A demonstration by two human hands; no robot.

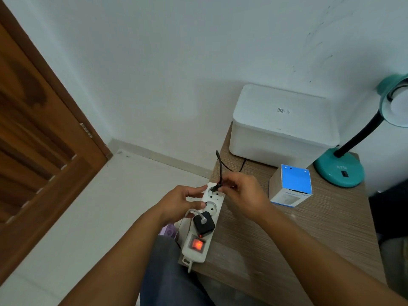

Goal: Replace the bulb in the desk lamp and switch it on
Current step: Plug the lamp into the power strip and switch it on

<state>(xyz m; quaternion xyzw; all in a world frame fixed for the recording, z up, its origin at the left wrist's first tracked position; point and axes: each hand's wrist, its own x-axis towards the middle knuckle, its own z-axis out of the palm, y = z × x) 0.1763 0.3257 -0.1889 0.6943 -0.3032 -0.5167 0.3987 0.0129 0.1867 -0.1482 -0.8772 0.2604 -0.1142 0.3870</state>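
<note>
A teal desk lamp (340, 171) stands at the table's far right, its black neck curving up to a teal shade with a white bulb (400, 103) in it. A white power strip (202, 250) lies along the table's left edge, its red switch lit. My left hand (183, 205) grips the strip's far end. My right hand (242, 193) pinches a black plug (217, 186) at the strip's farthest socket. The plug's black cord (220, 164) loops up and runs back toward the lamp. A blue and white bulb box (291, 186) stands on the table beside my right hand.
A white lidded box (282, 124) sits at the back of the wooden table (309, 228). A black charger (204, 224) with a white cable occupies a near socket of the strip. A brown wooden door (39, 151) is at the left, pale floor below it.
</note>
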